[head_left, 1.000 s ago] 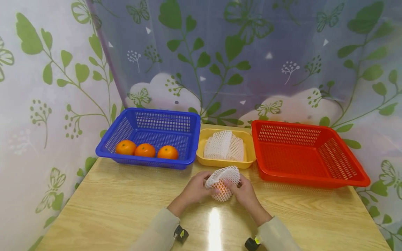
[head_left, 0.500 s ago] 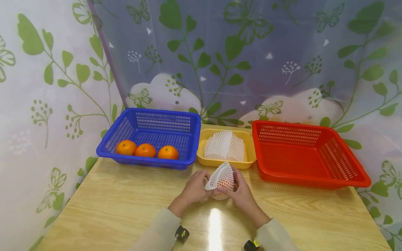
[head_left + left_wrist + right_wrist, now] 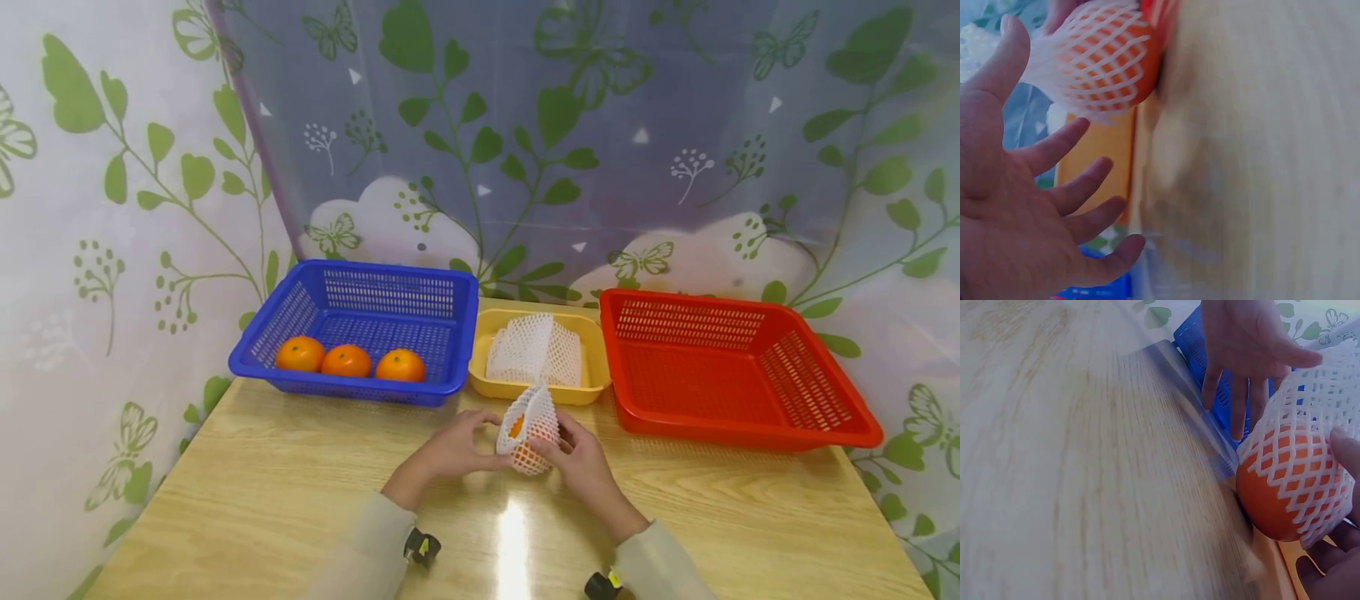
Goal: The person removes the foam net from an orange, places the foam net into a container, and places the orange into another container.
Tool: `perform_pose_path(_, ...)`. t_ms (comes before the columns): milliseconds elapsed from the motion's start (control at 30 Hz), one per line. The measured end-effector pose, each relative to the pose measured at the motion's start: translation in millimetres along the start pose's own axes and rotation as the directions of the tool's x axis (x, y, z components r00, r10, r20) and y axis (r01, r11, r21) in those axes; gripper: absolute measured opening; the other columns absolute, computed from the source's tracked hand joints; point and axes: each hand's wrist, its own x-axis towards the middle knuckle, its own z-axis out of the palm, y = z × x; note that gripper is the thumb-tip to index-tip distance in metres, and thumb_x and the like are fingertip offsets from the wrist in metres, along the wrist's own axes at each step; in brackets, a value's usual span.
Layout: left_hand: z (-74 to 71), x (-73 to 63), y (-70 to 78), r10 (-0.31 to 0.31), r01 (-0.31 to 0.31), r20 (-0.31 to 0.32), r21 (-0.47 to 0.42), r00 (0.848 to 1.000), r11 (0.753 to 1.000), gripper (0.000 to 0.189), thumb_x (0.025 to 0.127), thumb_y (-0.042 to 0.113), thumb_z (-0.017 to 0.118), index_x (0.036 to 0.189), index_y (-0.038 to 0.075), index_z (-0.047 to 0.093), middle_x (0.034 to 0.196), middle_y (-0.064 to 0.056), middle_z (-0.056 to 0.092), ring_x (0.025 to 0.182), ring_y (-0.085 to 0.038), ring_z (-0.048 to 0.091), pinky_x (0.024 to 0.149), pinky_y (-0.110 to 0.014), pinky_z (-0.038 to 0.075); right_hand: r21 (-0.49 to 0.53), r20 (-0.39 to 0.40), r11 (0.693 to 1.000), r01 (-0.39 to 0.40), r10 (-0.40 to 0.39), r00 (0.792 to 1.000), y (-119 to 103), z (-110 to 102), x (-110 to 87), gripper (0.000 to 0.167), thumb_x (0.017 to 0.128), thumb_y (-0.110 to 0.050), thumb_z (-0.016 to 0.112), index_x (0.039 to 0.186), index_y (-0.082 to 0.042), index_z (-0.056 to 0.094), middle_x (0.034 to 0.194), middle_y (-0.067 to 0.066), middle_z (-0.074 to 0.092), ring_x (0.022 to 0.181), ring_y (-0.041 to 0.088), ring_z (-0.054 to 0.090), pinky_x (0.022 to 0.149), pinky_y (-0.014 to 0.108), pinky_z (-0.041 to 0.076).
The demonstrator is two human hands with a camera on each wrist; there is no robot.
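Note:
An orange (image 3: 1266, 503) sits partly inside a white foam net sleeve (image 3: 542, 421) above the table. My right hand (image 3: 583, 468) grips the netted orange from the right, thumb on the near side and fingers behind it. The upper part of the sleeve sticks up loose, and some bare orange skin shows through its opening. To the left, my left hand (image 3: 456, 450) is held with fingers spread apart; in the left wrist view its palm and fingers hold nothing, the thumb pointing up near the net.
A blue basket (image 3: 384, 267) at the back left holds three oranges (image 3: 347, 361). In the middle stands a yellow tray (image 3: 600, 354) with folded white foam nets (image 3: 536, 350). A red basket (image 3: 697, 429) is at the right. All stand on a wooden table (image 3: 300, 483) before a patterned curtain.
My left hand has let go of the net and drawn back to the left, fingers spreading. The right hand keeps hold of the orange, and the sleeve now stands more upright.

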Motion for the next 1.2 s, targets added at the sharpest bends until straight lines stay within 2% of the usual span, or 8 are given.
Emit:
perform_pose_path(133, -7.7, -0.9, 0.9, 0.035, -0.031, 0.052, -0.078, 0.998, 0.996, 0.079, 0.08, 0.037, 0.079, 0.145, 0.009, 0.042, 0.147, -0.018, 0.041, 0.133, -0.04, 0.04, 0.105, -0.059, 0.036, 0.001, -0.009, 1.0, -0.013, 0.013, 1.0, 0, -1, 0.9, 0.053, 0.087, -0.023, 0.073, 0.134, -0.005, 0.057, 0.133, 0.012, 0.059, 0.125, 0.03, 0.052, 0.105, 0.048, 0.04)
perform_pose_path(233, -8.4, 1.1, 0.6, 0.078, -0.071, 0.051, -0.131, 0.996, 0.989, 0.085, 0.081, 0.033, 0.079, 0.15, 0.014, 0.034, 0.152, -0.014, 0.036, 0.136, -0.041, 0.036, 0.105, -0.063, 0.032, -0.003, -0.029, 1.0, 0.003, -0.003, 1.0, 1, -2, 2.1, 0.048, 0.088, -0.022, 0.072, 0.131, -0.004, 0.06, 0.13, 0.012, 0.061, 0.124, 0.028, 0.053, 0.106, 0.046, 0.041)
perform_pose_path(367, -5.2, 5.0, 0.9, 0.119, -0.113, 0.032, -0.156, 0.992, 0.981, 0.082, 0.081, 0.031, 0.08, 0.15, 0.02, 0.036, 0.152, -0.009, 0.039, 0.137, -0.04, 0.035, 0.105, -0.064, 0.032, -0.038, -0.061, 0.999, 0.016, -0.018, 0.998, -11, -2, -1.1, 0.04, 0.091, -0.016, 0.07, 0.127, 0.0, 0.063, 0.125, 0.015, 0.064, 0.12, 0.028, 0.056, 0.102, 0.038, 0.045)
perform_pose_path(467, -3.1, 6.5, 1.3, 0.137, -0.132, 0.032, -0.13, 0.99, 0.983, 0.079, 0.081, 0.03, 0.08, 0.148, 0.02, 0.039, 0.149, -0.007, 0.044, 0.136, -0.035, 0.039, 0.107, -0.06, 0.032, -0.041, -0.079, 0.999, 0.011, -0.014, 0.997, -13, -2, -1.2, 0.039, 0.091, -0.013, 0.068, 0.126, 0.003, 0.062, 0.125, 0.017, 0.064, 0.119, 0.029, 0.057, 0.1, 0.037, 0.047)
perform_pose_path(667, 0.9, 9.5, -0.1, 0.148, -0.143, 0.046, -0.104, 0.988, 0.984, 0.078, 0.08, 0.029, 0.081, 0.147, 0.022, 0.042, 0.143, -0.003, 0.051, 0.131, -0.027, 0.047, 0.11, -0.053, 0.032, -0.028, -0.117, 0.999, 0.032, -0.035, 0.993, 4, -2, 3.8, 0.039, 0.091, -0.015, 0.07, 0.125, 0.003, 0.063, 0.122, 0.016, 0.065, 0.115, 0.026, 0.059, 0.096, 0.033, 0.049)
perform_pose_path(833, 3.5, 12.4, -2.9, 0.153, -0.152, -0.001, -0.113, 0.988, 0.982, 0.073, 0.082, 0.026, 0.079, 0.145, 0.015, 0.044, 0.142, -0.006, 0.052, 0.127, -0.029, 0.05, 0.108, -0.05, 0.036, 0.006, -0.104, 0.998, 0.062, -0.061, 0.993, 4, -1, 4.2, 0.041, 0.09, -0.016, 0.071, 0.126, 0.001, 0.062, 0.122, 0.017, 0.065, 0.115, 0.029, 0.059, 0.099, 0.038, 0.048)
perform_pose_path(1033, 5.6, 16.0, -2.2, 0.179, -0.188, -0.082, -0.111, 0.98, 0.976, 0.059, 0.083, 0.016, 0.078, 0.136, 0.006, 0.052, 0.133, -0.011, 0.058, 0.124, -0.027, 0.052, 0.106, -0.045, 0.04, 0.062, -0.042, 0.998, 0.03, -0.027, 0.999, 3, 1, 4.8, 0.062, 0.088, -0.018, 0.073, 0.142, -0.003, 0.046, 0.142, 0.016, 0.05, 0.13, 0.034, 0.048, 0.105, 0.049, 0.04)
perform_pose_path(1200, 8.7, 17.0, -0.5, 0.123, -0.131, -0.154, -0.045, 0.98, 0.99, 0.048, 0.081, 0.017, 0.08, 0.123, 0.005, 0.061, 0.117, -0.008, 0.065, 0.107, -0.023, 0.059, 0.094, -0.041, 0.048, 0.007, 0.031, 1.0, 0.029, -0.029, 0.999, 4, 3, 4.1, 0.075, 0.083, -0.019, 0.078, 0.147, -0.006, 0.04, 0.147, 0.014, 0.045, 0.135, 0.031, 0.042, 0.108, 0.049, 0.036)
